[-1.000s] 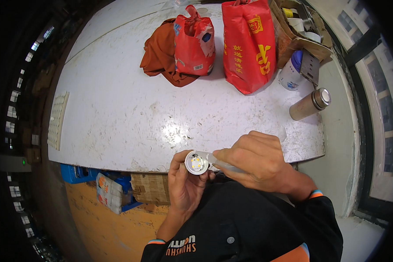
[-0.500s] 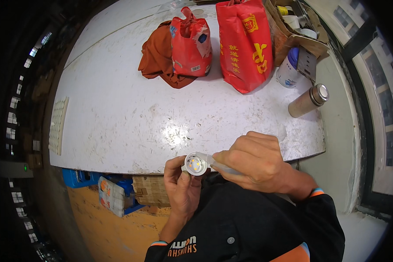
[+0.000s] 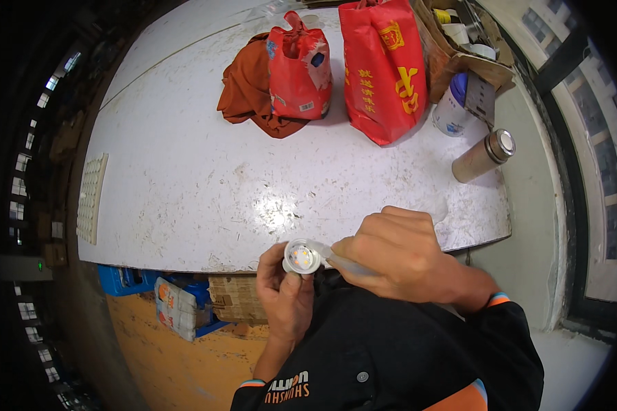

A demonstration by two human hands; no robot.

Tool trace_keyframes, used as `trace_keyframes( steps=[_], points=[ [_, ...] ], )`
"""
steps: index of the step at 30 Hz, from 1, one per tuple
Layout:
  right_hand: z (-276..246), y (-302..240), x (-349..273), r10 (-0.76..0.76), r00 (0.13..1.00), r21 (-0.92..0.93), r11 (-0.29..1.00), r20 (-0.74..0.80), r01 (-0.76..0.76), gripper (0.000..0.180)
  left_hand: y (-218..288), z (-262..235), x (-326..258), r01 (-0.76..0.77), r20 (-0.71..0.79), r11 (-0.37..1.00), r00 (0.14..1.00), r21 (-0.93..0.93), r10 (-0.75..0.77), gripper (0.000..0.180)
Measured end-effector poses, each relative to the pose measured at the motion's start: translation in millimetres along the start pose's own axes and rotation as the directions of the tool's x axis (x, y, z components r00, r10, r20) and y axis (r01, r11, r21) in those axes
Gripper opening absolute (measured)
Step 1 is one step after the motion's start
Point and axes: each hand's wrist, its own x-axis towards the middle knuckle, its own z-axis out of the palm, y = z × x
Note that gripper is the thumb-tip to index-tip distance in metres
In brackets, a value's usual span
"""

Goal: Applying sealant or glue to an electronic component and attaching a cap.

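Beyond hands (image 3: 286,300) at round white piece (image 3: 301,257), red bag (image 3: 380,61), yellow lettering (image 3: 408,90)

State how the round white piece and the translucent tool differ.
The round white piece is circular, with yellow spots inside; the translucent tool is long and narrow. The left hand holds the round white piece, the right hand the translucent tool. Both are held near the table's edge.

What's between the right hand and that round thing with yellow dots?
A translucent piece, held by the right hand, reaching the round thing; the head view shows it.
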Motion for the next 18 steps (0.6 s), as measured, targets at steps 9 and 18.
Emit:
trace_keyframes(
  steps=[9, 18],
  points=[
    [11, -1, 5, 0.264, 0.964, 0.219, 0.943, -0.038, -0.25, 0.024, -8, -28, 13, 0.249, 0.017, 0.75, 0.953, -0.613, -0.303, 0.029],
    [28, 6, 11, 0.23, 0.973, 0.215, 0.95, 0.016, -0.228, 0.024, -7, -41, 16, 0.217, -0.039, 0.702, 0.943, -0.679, -0.33, 0.029]
  ],
)
